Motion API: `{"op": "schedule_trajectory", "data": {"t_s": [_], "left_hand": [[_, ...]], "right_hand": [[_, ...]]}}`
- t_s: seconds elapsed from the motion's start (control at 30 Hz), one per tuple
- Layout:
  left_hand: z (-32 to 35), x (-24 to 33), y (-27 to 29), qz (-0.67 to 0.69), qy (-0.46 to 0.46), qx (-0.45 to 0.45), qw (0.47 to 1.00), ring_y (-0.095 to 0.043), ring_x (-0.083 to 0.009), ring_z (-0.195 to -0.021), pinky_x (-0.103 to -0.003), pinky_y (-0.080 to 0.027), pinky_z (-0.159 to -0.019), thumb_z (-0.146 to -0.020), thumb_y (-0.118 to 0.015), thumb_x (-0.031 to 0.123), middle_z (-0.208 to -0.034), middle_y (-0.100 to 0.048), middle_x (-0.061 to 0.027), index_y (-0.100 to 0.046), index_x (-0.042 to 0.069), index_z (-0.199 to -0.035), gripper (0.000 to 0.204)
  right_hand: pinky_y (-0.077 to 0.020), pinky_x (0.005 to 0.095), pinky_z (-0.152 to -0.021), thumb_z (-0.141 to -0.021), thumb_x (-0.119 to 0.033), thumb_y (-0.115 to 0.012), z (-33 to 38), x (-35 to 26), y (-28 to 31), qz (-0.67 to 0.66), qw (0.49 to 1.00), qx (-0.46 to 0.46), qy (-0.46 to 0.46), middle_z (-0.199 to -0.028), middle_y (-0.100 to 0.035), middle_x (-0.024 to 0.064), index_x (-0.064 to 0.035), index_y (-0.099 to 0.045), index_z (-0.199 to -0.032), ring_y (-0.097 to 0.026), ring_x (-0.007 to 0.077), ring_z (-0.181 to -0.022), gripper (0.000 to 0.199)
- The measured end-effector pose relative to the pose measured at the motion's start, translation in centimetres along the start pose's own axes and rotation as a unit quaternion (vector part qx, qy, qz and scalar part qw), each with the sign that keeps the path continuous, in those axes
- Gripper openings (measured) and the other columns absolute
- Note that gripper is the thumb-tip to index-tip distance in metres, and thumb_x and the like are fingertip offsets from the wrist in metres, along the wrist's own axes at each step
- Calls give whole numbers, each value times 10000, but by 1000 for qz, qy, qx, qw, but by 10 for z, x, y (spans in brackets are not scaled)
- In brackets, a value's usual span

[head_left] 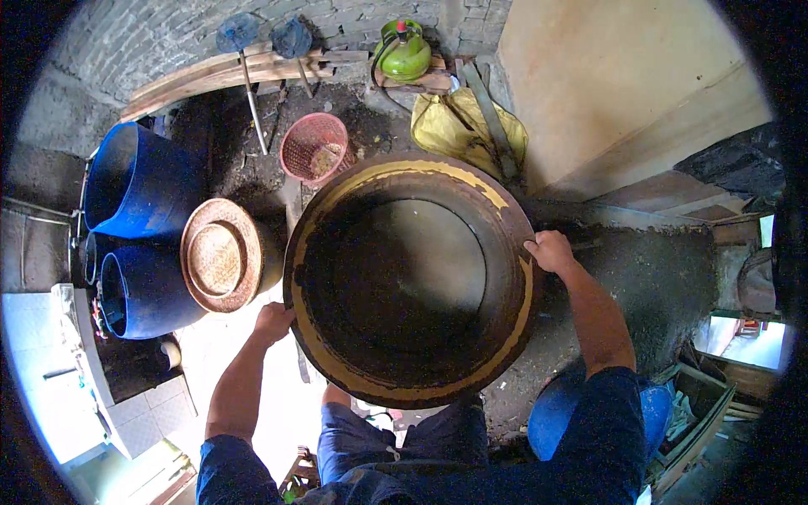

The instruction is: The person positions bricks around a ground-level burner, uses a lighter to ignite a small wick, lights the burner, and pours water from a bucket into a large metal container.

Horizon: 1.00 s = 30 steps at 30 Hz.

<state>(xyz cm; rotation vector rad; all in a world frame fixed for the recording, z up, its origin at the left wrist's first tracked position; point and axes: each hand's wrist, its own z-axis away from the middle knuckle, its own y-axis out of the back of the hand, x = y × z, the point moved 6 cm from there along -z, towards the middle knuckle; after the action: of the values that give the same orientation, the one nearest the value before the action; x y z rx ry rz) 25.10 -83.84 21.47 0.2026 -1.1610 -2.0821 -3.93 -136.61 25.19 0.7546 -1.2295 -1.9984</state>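
Note:
A large round dark wok-like pan point(362, 278) with a wide brown rim, streaked yellow around the inside, fills the middle of the view in front of my body. Cloudy liquid or a pale wet sheen shows in its bottom; I cannot tell which. My left hand point(273, 323) grips the rim at the lower left. On the opposite side, my right hand point(550, 251) clasps the rim at the right, thumb on top. Fingers of both hands are partly hidden beneath the edge.
Blue barrels point(151, 290) and a round woven tray point(244, 269) stand left. Behind the pan are a pink basket point(295, 151), a yellow sack point(433, 126), a green gas cylinder point(406, 61) and long-handled strainers point(239, 32). A blue tub point(547, 412) sits near my right arm.

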Motion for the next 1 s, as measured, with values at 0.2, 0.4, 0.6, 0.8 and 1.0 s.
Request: {"op": "schedule_trajectory", "data": {"t_s": [0.2, 0.4, 0.6, 0.8, 1.0], "left_hand": [[1, -2, 4, 199, 202, -43, 958, -613, -271, -604, -380, -481, -617, -846, -496, 312, -605, -602, -140, -622, -13, -746, 362], [1, 8, 1, 254, 255, -20, 933, -623, -260, -620, -378, -473, -599, -855, -533, 401, -612, -616, -136, -630, 4, -724, 429], [44, -52, -56, 87, 231, -7, 969, -600, -257, -807, -387, -482, -673, -879, -530, 246, -803, -587, -145, -591, 169, -1068, 213], [137, -10, -60, 192, 349, -88, 913, -518, -249, -465, -360, -488, -400, -835, -453, 608, -632, -532, -146, -525, -28, -824, 640], [209, 66, -52, 227, 476, -143, 837, -578, -334, -806, -446, -516, -538, -839, -481, 554, -972, -540, -190, -521, -9, -1062, 606]], "right_hand": [[-458, 481, -709, -839, -410, -530, -3, 5, -3, 0, 1000, -9, 13, -771, -598, 225, 17, -608, -768, -579, 406, -767, 440], [-445, 480, -746, -847, -490, -497, 11, 19, -15, -65, 993, -20, -94, -869, -602, 211, 18, -598, -856, -570, 387, -852, 518], [-419, 435, -679, -881, -474, -480, 76, 45, -27, -294, 919, 217, -145, -862, -563, 208, -6, -526, -840, -569, 352, -826, 471], [-402, 432, -584, -886, -366, -491, 233, 106, -200, -125, 904, 372, -172, -694, -543, 185, -17, -521, -750, -541, 332, -628, 375], [-482, 422, -651, -837, -374, -512, 410, 92, -381, -428, 804, -65, -409, -724, -598, 154, -29, -594, -836, -600, 303, -676, 355]]}}
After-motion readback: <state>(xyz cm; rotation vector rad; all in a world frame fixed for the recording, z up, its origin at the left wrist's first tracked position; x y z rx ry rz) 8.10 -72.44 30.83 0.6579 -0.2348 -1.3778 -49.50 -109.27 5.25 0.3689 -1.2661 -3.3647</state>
